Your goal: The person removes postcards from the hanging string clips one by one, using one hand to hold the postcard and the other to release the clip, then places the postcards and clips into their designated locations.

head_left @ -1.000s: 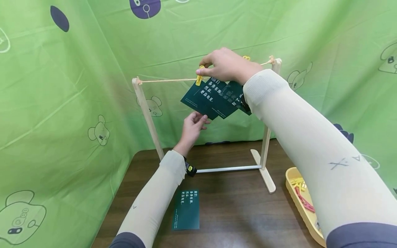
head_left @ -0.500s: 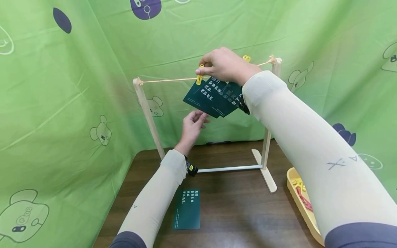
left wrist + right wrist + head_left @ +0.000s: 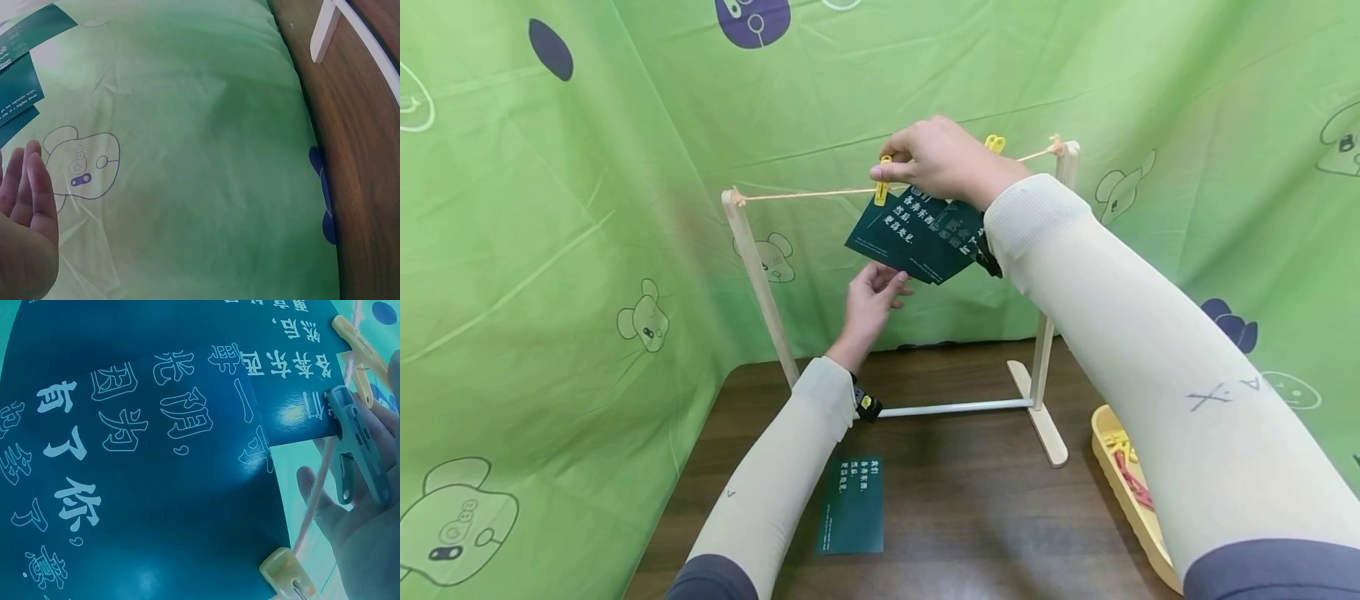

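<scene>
Cards hang from string, upper centre; the right hand pinches a yellow clip, the left hand has relaxed fingers (contact unclear). An unhung card lies lower centre.

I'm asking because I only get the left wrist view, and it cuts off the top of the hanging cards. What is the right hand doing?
Observer: The right hand pinches a yellow clip at the top corner of a card.
Operator: Any more of those?
Observer: Yes, a tray to the right holds red clips and other yellow ones.
Operator: Anything lying lower down?
Observer: One green card lies flat on the table.
</scene>
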A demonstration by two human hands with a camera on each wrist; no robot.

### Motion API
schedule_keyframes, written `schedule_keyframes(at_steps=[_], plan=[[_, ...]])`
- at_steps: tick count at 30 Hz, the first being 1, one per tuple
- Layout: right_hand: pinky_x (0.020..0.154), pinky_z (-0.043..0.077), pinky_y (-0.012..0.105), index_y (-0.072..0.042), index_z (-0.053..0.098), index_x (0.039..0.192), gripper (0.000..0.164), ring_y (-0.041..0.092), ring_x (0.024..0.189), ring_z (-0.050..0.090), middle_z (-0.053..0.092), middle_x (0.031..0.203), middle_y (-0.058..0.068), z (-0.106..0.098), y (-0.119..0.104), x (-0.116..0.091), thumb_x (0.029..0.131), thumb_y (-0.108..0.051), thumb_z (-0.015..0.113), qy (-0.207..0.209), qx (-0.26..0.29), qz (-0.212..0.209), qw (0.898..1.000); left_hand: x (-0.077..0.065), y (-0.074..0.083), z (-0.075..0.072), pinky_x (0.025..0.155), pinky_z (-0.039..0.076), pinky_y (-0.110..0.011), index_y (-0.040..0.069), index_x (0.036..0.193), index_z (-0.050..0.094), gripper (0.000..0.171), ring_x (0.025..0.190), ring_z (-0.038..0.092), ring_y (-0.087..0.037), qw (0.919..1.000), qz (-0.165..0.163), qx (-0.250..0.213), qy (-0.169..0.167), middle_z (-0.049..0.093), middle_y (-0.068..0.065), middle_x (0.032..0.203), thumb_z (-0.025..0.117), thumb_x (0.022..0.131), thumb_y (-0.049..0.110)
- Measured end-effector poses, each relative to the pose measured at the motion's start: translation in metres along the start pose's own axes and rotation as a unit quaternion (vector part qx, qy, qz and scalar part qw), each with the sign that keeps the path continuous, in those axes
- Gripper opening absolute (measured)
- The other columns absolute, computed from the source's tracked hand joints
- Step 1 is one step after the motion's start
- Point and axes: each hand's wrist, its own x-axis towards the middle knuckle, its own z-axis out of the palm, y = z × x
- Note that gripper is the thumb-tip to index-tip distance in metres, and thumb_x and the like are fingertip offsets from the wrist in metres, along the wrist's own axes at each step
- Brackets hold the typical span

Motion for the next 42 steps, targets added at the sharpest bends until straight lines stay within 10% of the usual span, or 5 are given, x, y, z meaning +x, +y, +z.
schedule_keyframes(at_steps=[42], plan=[[0.089,0.049,0.037,-0.017,0.077,0.114,0.04,0.021,0.1,0.065,0.078,0.112,0.005,-0.002,0.004,-0.005,0.099,-0.051,0.061,0.066,-0.007,-0.007,0.998,-0.005,0.004,-0.009,0.069,0.058,-0.025,0.003,0.104,0.065,0.018,0.076,0.071,-0.006,0.9997,0.007,0.008,0.02,0.074,-0.025,0.107,0.064,0.101,0.021]])
